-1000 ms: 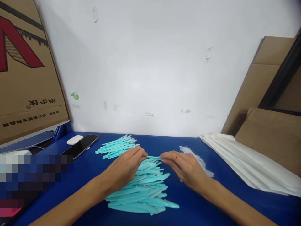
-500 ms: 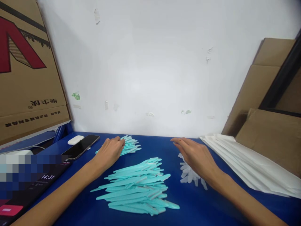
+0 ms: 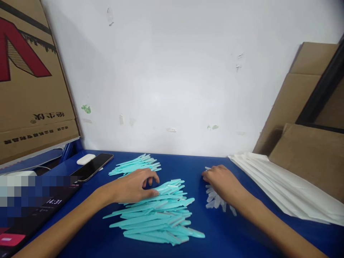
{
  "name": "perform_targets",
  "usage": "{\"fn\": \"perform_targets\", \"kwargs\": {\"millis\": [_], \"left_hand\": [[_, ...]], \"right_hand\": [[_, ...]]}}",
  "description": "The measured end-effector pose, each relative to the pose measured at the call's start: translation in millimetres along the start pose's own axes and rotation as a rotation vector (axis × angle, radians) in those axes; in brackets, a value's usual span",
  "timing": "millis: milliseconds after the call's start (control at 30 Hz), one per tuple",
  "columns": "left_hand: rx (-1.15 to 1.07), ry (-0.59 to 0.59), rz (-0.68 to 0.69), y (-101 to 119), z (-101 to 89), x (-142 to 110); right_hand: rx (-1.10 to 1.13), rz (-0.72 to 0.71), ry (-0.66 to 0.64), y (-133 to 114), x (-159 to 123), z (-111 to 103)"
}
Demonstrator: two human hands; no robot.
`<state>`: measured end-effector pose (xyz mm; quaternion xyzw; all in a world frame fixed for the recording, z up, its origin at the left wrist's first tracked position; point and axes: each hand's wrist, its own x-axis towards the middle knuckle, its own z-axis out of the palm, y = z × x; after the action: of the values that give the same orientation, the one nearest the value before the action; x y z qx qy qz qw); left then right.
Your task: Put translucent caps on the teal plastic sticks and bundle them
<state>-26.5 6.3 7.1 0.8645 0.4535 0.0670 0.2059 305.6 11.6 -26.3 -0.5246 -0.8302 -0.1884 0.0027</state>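
Near teal pile (image 3: 158, 215): in the lower middle of the frame, slim teal pieces overlapping and mostly lying sideways; it probably sits between the forearms so that both hands reach it easily.
Left hand (image 3: 137, 184): over the near pile's upper left edge, thumb and fingers parted and loosely curled, nothing visible between them; the spread seems suited to thin, flat pieces.
Clear pieces (image 3: 215, 200): a loose fan right of centre, apart from the teal, presumably to keep the two kinds distinct.
Right hand (image 3: 224, 181): over the fan's upper part, fingertips drawn together and low; I cannot tell whether they grip a piece.
Far teal pile (image 3: 134, 165): behind the left hand, left of centre, its pieces lined up more neatly, perhaps for easy picking.
Blue table (image 3: 182, 166): bears all three groups.
Left edge: a dark phone (image 3: 92, 167) beside a white case (image 3: 86, 159), likely set aside from the working area.
Right edge: stacked white sheets (image 3: 282, 186) against cardboard (image 3: 309, 157).
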Motion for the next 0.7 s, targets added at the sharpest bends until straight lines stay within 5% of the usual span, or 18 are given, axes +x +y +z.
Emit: {"fn": "perform_targets", "kwargs": {"millis": [567,700], "left_hand": [[-0.082,0.072,0.06,-9.9,10.6,12.3],[-0.056,0.126,0.092,-10.7,11.5,12.6]], "right_hand": [[-0.026,-0.029,0.091,-19.8,2.6,-6.3],[0.07,-0.033,0.216,-21.3,-1.3,-7.3]]}}
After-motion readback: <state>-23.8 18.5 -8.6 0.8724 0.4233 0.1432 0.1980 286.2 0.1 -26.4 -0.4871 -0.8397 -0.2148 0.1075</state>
